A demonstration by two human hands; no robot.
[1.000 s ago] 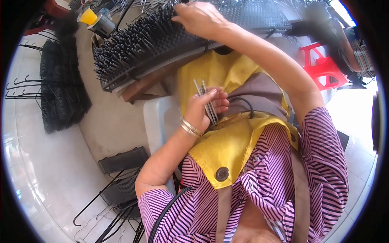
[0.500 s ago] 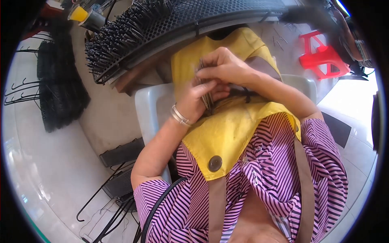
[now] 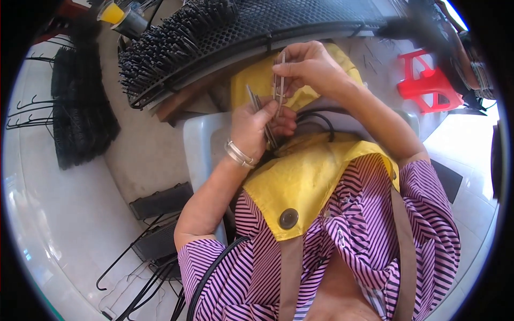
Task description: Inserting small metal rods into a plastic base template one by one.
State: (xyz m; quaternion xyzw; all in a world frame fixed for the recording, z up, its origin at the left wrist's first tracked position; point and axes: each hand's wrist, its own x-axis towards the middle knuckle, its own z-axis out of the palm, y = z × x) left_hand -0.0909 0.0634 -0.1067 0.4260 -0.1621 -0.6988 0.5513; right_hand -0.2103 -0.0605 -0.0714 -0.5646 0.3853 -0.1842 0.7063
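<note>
My left hand (image 3: 254,124), with a light bangle at the wrist, is closed around a small bundle of thin metal rods (image 3: 252,95) above my lap. Their upper ends stick out past the thumb, and lower ends show under the fingers. My right hand (image 3: 313,68) is raised just to the right and farther out, pinching a couple of thin metal rods (image 3: 280,85) near their top between thumb and fingers. These stand nearly upright, and their lower ends reach the left hand's fingertips. A yellow apron (image 3: 300,176) covers my lap under both hands.
Ahead stands a black perforated metal rack (image 3: 300,21) with many dark rods (image 3: 166,48) packed upright at its left. A cup with something yellow (image 3: 111,13) is beyond it. A red stool (image 3: 428,88) sits right. Black hooked racks (image 3: 80,107) lie left, more panels (image 3: 160,200) below.
My right hand has moved up and away from the left, drawing the pinched rods clear into view. The left hand stays closed on its bundle and has barely moved.
</note>
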